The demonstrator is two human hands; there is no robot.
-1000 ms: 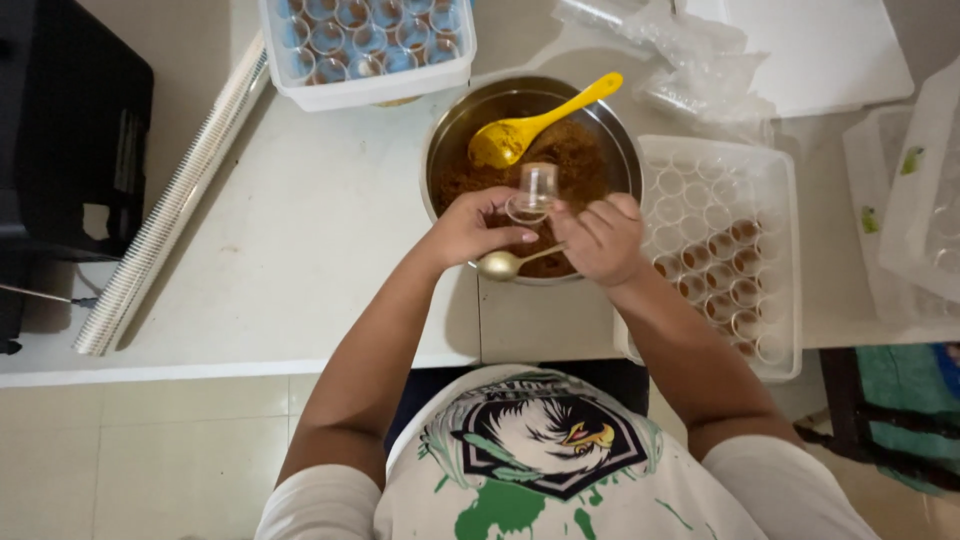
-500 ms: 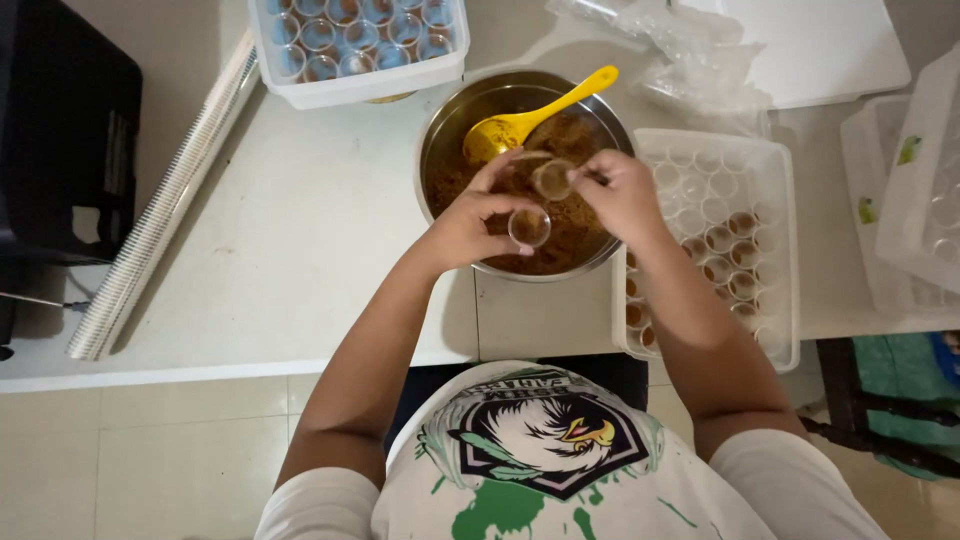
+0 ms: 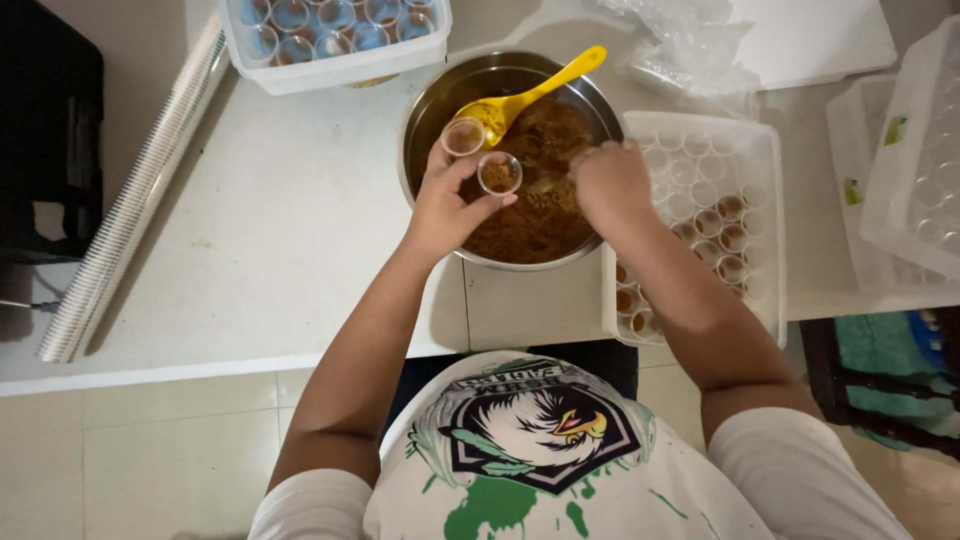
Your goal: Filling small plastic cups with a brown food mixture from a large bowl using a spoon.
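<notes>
My left hand [image 3: 447, 205] holds two small clear plastic cups over a steel bowl [image 3: 425, 110]: one cup [image 3: 498, 174] has brown mixture in it, the other cup [image 3: 462, 137] looks empty. The bowl is full of brown crumbly mixture [image 3: 540, 215], and a yellow plastic spoon [image 3: 525, 97] rests in it, handle pointing to the upper right. My right hand [image 3: 610, 182] is closed over the mixture at the bowl's right side, gripping what looks like a small metal spoon [image 3: 545, 185], mostly hidden.
A white tray [image 3: 770, 180] right of the bowl has round pockets, several holding filled cups. Another tray [image 3: 330, 60] of blue-tinted cups stands behind the bowl. A long sleeve of stacked cups [image 3: 135, 210] lies at the left. Clear lidded trays [image 3: 920, 170] and plastic wrap [image 3: 680, 50] are at the right.
The view has shifted and the bowl sits lower. My left hand has moved left with the two cups; my right hand has dropped from the cups into the mixture at the bowl's right.
</notes>
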